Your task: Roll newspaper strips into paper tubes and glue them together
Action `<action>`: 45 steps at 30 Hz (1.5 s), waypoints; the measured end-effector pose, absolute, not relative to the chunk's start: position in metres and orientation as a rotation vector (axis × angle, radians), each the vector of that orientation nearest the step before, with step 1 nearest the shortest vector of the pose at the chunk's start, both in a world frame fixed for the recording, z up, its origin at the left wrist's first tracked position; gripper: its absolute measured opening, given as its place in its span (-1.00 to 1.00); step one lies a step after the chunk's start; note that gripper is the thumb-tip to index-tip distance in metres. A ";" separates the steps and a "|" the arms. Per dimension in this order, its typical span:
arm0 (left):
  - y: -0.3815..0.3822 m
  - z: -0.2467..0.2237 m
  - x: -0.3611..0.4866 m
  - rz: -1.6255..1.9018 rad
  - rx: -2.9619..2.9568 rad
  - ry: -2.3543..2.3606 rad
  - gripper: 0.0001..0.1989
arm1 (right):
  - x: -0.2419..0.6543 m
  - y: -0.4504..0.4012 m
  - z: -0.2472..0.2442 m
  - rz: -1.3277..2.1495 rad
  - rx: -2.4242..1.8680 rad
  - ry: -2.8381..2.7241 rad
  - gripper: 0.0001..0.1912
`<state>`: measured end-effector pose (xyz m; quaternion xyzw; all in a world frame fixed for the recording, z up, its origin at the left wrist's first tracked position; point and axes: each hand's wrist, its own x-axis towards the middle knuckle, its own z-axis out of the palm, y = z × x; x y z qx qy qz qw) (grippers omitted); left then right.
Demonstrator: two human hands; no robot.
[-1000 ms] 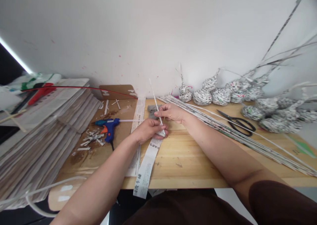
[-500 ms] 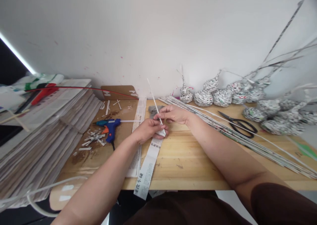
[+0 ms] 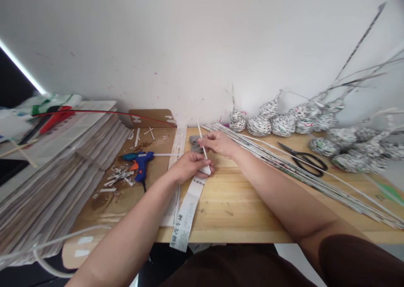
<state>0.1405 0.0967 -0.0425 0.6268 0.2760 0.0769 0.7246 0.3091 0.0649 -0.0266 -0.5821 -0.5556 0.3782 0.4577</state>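
A long strip of printed newspaper (image 3: 189,209) hangs down toward the table's front edge, its upper end pinched in my left hand (image 3: 189,167). That end narrows into a thin rolled paper tube (image 3: 202,139) slanting up and away. My right hand (image 3: 217,144) closes its thumb and fingertips on the tube, just above my left hand. Behind the fingers lies a crumpled grey cloth (image 3: 194,140), partly covered. Where the strip turns into the tube is mostly hidden by my left fingers.
To the left are a blue glue gun (image 3: 142,165) on cardboard and a tall stack of newspaper strips (image 3: 72,165). Black scissors (image 3: 304,160) and a bundle of rolled paper sticks (image 3: 284,163) lie to the right. Woven paper gourds (image 3: 259,125) line the wall.
The tube's tip reaches less far up than before, and its lean is steeper. My right hand has shifted slightly up and left. The strip's lower end has moved a little.
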 end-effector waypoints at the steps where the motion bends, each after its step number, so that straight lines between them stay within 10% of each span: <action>1: 0.097 -0.042 0.140 0.178 1.377 0.608 -0.61 | 0.310 0.066 -0.029 0.782 -1.487 -1.404 -0.51; 5: 0.100 -0.041 0.139 0.196 1.353 0.606 -0.61 | 0.317 0.071 -0.045 0.164 -1.811 -1.709 -0.64; 22: 0.104 -0.042 0.139 0.212 1.303 0.612 -0.62 | 0.316 0.068 -0.048 -0.147 -1.939 -1.652 -0.50; 30: 0.105 -0.044 0.138 0.204 1.303 0.588 -0.62 | 0.315 0.063 -0.025 1.250 -1.300 -1.468 -0.57; 45: 0.103 -0.044 0.138 0.244 1.302 0.586 -0.63 | 0.313 0.057 -0.021 1.340 -1.217 -1.277 -0.49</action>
